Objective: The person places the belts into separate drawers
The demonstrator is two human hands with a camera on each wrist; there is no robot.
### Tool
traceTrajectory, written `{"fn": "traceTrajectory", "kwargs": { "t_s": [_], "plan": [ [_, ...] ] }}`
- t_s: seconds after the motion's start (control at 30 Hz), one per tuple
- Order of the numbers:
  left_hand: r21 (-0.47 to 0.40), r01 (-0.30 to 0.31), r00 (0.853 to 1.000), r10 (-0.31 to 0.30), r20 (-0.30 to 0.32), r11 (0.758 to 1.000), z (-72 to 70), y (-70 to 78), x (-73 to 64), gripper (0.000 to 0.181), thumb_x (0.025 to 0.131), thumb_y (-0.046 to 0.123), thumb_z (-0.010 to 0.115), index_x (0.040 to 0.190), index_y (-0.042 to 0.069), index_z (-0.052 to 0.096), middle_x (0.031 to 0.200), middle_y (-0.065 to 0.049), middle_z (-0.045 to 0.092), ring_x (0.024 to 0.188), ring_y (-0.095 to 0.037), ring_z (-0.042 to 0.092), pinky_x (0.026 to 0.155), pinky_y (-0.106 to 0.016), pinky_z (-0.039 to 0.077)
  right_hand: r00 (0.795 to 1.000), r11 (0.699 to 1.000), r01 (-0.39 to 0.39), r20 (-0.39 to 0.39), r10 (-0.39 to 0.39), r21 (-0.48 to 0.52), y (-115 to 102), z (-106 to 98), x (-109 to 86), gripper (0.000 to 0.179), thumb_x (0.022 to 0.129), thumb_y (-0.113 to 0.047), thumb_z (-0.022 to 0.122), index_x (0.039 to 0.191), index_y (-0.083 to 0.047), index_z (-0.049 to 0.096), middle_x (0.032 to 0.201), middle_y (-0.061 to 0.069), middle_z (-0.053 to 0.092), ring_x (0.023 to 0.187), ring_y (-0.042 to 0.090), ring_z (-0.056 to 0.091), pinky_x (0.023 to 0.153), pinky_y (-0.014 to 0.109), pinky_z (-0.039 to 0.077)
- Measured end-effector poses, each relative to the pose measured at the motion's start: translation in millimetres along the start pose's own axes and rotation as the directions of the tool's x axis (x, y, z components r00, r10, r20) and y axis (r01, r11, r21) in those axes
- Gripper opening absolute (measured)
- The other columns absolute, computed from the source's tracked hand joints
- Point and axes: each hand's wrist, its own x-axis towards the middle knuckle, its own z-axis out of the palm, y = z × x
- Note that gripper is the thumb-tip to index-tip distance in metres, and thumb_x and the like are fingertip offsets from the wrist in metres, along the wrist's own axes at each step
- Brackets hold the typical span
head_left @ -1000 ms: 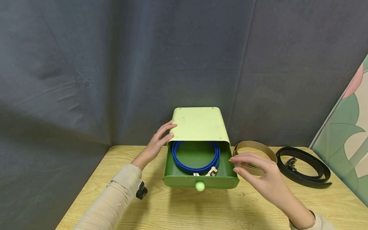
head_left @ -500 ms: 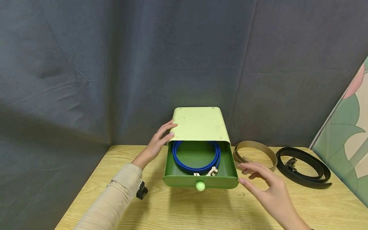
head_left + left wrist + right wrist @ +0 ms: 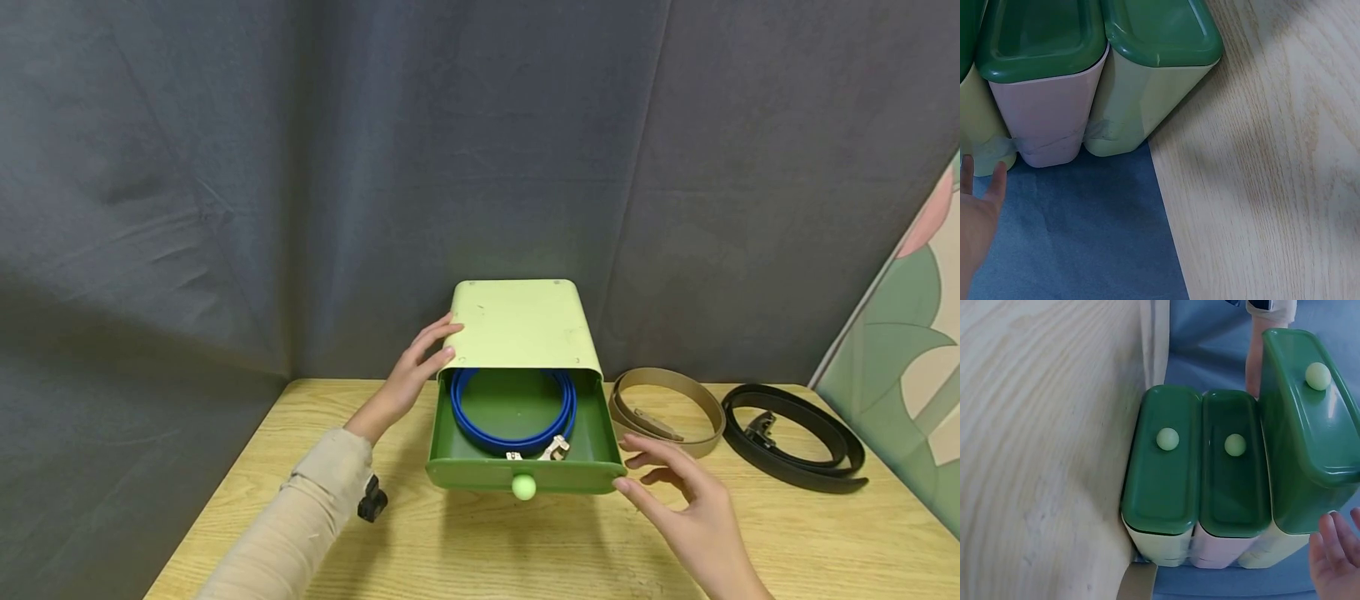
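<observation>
A three-drawer cabinet has its top drawer [image 3: 525,477] pulled out; the drawer is green with a round pale knob [image 3: 524,487]. Inside lies a coiled blue belt [image 3: 517,440] with a metal buckle at the front. My left hand [image 3: 405,379] rests its spread fingers on the left side of the pale yellow-green top shell [image 3: 521,325]. Near the drawer's front right corner is my right hand [image 3: 693,504], thumb tip right at that corner and bent fingers alongside. In the right wrist view its fingers [image 3: 1333,544] appear beside the extended drawer.
Right of the cabinet lie a coiled tan belt [image 3: 701,400] and a coiled black belt [image 3: 795,467] on the wooden table [image 3: 540,558]. The lower drawers [image 3: 1161,481] are shut. A dark curtain [image 3: 465,150] hangs close behind; a small black object [image 3: 372,500] sits by the left sleeve.
My right hand has moved back from the drawer's right side to its front corner, uncovering more of the tan belt. The left hand stays on the cabinet; the drawer has not visibly moved.
</observation>
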Motion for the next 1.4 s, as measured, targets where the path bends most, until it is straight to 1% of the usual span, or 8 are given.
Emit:
{"fn": "traceTrajectory", "kwargs": {
  "t_s": [0.1, 0.2, 0.33, 0.57, 0.7, 0.93, 1.2, 1.4],
  "plan": [
    [0.004, -0.001, 1.0, 0.001, 0.0, 1.0, -0.5, -0.7, -0.8, 0.044, 0.103, 0.017, 0.049, 0.145, 0.005, 0.048, 0.162, -0.007, 0.022, 0.149, -0.026, 0.015, 0.115, -0.058, 0.016, 1.0, 1.0, -0.006, -0.004, 0.006, 0.01, 2, 4, -0.5, 0.052, 0.075, 0.01, 0.081, 0.122, -0.006, 0.068, 0.113, 0.005, 0.068, 0.092, 0.007, 0.063, 0.078, 0.016, 0.049],
    [0.007, -0.005, 1.0, 0.005, -0.004, 1.0, -0.9, -1.0, -1.1, 0.044, 0.102, 0.018, 0.049, 0.145, 0.006, 0.048, 0.162, -0.006, 0.022, 0.149, -0.026, 0.015, 0.115, -0.059, 0.016, 1.0, 1.0, -0.006, -0.009, 0.007, 0.018, 3, 8, -0.2, 0.058, 0.073, 0.011, 0.081, 0.126, -0.005, 0.066, 0.114, 0.006, 0.068, 0.093, 0.005, 0.062, 0.076, 0.016, 0.05],
    [-0.012, -0.009, 1.0, 0.009, -0.011, 1.0, 0.1, -2.5, -2.4, 0.045, 0.102, 0.018, 0.049, 0.145, 0.005, 0.047, 0.163, -0.007, 0.021, 0.15, -0.026, 0.014, 0.115, -0.061, 0.015, 0.999, 0.999, -0.033, -0.006, 0.033, 0.004, 3, 12, 0.8, 0.06, 0.074, 0.008, 0.082, 0.129, -0.005, 0.064, 0.116, 0.003, 0.066, 0.093, 0.005, 0.062, 0.074, 0.018, 0.051],
    [-0.046, -0.023, 0.999, 0.022, -0.026, 0.999, 2.0, -5.6, -4.3, 0.044, 0.103, 0.015, 0.048, 0.145, 0.003, 0.048, 0.163, -0.008, 0.022, 0.15, -0.026, 0.013, 0.114, -0.063, 0.011, 0.996, 0.995, -0.087, -0.01, 0.087, -0.038, 1, 14, 1.2, 0.052, 0.077, 0.0, 0.083, 0.126, -0.009, 0.067, 0.117, -0.006, 0.064, 0.093, 0.003, 0.061, 0.075, 0.017, 0.05],
    [-0.049, -0.019, 0.999, 0.018, -0.028, 0.999, 2.8, -4.6, -5.0, 0.044, 0.103, 0.015, 0.048, 0.145, 0.003, 0.047, 0.163, -0.007, 0.022, 0.15, -0.026, 0.014, 0.114, -0.063, 0.013, 0.995, 0.994, -0.103, -0.023, 0.102, -0.043, 0, 15, 2.8, 0.048, 0.08, -0.003, 0.082, 0.125, -0.01, 0.069, 0.118, -0.007, 0.063, 0.094, 0.002, 0.06, 0.077, 0.014, 0.048],
    [-0.045, -0.001, 1.0, 0.001, -0.013, 0.999, 5.5, -3.5, -2.2, 0.044, 0.104, 0.017, 0.048, 0.147, 0.006, 0.046, 0.163, -0.005, 0.021, 0.15, -0.024, 0.014, 0.115, -0.059, 0.018, 0.993, 0.996, -0.094, -0.068, 0.093, -0.005, -1, 16, 11.1, 0.043, 0.078, 0.001, 0.082, 0.12, -0.006, 0.071, 0.117, 0.0, 0.065, 0.094, 0.003, 0.06, 0.077, 0.014, 0.049],
    [-0.052, -0.008, 1.0, 0.008, -0.015, 0.999, 6.6, -4.1, -2.5, 0.044, 0.104, 0.018, 0.047, 0.147, 0.006, 0.046, 0.163, -0.006, 0.02, 0.15, -0.025, 0.013, 0.114, -0.061, 0.017, 0.989, 0.993, -0.106, -0.099, 0.11, 0.043, -1, 19, 16.0, 0.04, 0.078, 0.002, 0.081, 0.117, -0.004, 0.072, 0.118, -0.01, 0.063, 0.094, 0.003, 0.06, 0.076, 0.015, 0.051],
    [-0.049, -0.012, 1.0, 0.011, -0.02, 0.999, 4.9, -3.0, -1.8, 0.045, 0.104, 0.02, 0.046, 0.147, 0.006, 0.045, 0.163, -0.005, 0.019, 0.15, -0.026, 0.013, 0.114, -0.06, 0.018, 0.987, 0.99, -0.109, -0.109, 0.118, 0.092, -2, 23, 23.2, 0.036, 0.08, 0.002, 0.08, 0.115, -0.002, 0.073, 0.119, -0.003, 0.065, 0.089, 0.006, 0.063, 0.077, 0.016, 0.052]
  ]
}}
